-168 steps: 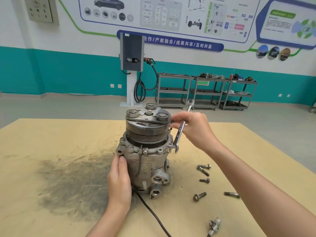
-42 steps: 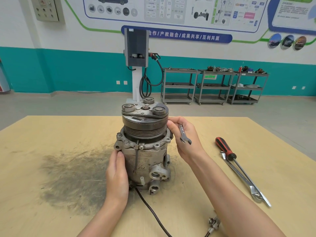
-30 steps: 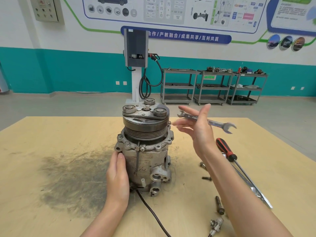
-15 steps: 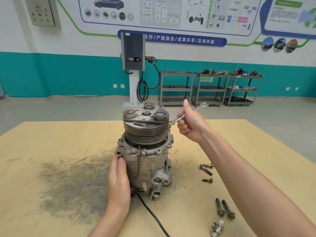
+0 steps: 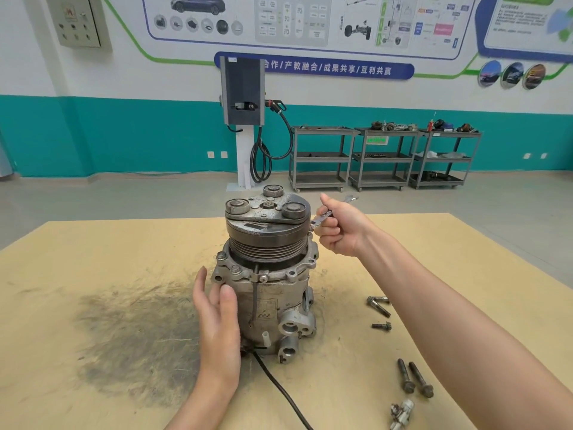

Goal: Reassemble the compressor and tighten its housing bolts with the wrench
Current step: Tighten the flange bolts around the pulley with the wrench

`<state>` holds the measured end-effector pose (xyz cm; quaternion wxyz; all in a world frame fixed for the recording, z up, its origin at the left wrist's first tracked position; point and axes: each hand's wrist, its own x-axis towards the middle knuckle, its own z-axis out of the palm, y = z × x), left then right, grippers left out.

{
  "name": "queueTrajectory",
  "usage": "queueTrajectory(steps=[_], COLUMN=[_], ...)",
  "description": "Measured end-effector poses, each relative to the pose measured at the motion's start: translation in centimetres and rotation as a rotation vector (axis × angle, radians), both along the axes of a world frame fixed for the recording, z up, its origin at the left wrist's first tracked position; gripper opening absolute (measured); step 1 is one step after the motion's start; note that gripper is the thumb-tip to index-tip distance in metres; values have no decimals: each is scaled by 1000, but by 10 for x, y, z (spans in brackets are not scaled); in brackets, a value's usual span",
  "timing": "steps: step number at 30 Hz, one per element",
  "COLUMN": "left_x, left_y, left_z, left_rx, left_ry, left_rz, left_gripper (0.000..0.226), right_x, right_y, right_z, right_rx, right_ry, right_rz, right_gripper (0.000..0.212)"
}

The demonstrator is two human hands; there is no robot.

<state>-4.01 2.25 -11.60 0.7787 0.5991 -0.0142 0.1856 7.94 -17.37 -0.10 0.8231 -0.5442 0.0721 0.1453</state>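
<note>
The grey metal compressor stands upright in the middle of the wooden table, its dark pulley and clutch plate on top. My left hand lies flat against the left side of its housing, fingers straight. My right hand grips a silver open-end wrench beside the pulley's right edge. The wrench's lower jaw points down toward the right flange; whether it sits on a bolt is hidden. Several loose bolts lie on the table to the right.
A black cable runs from the compressor's base toward me. A small white connector lies near the front right. A dark grease stain covers the table on the left. Grey shelf carts and a charging post stand far behind.
In the last half second my right hand has lowered the wrench slightly at the pulley's right side. My left hand has stayed on the housing. Earlier the wrench was lifted away and turned round.
</note>
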Motion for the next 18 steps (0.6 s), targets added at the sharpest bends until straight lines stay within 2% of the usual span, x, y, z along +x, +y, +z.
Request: queueTrajectory(steps=[2, 4, 8, 10, 14, 18], left_x=[-1, -1, 0, 0, -1, -1], left_y=[-1, -2, -2, -3, -4, -7], left_z=[1, 2, 2, 0, -1, 2], left_rx=[59, 127, 224, 276, 287, 269], left_ry=[-62, -96, -118, -122, -134, -127], left_rz=[-19, -39, -13, 16, 25, 25], left_gripper=[119, 126, 115, 117, 121, 119], right_x=[-1, 0, 3, 4, 5, -3], right_y=[-1, -2, 0, 2, 5, 8], right_z=[1, 5, 12, 12, 6, -5], right_rx=[-47, -122, -213, -208, -127, -22], right_ry=[-60, -105, -119, -96, -75, -160], right_rz=[-1, 19, 89, 121, 116, -15], right_gripper=[36, 37, 40, 41, 41, 40])
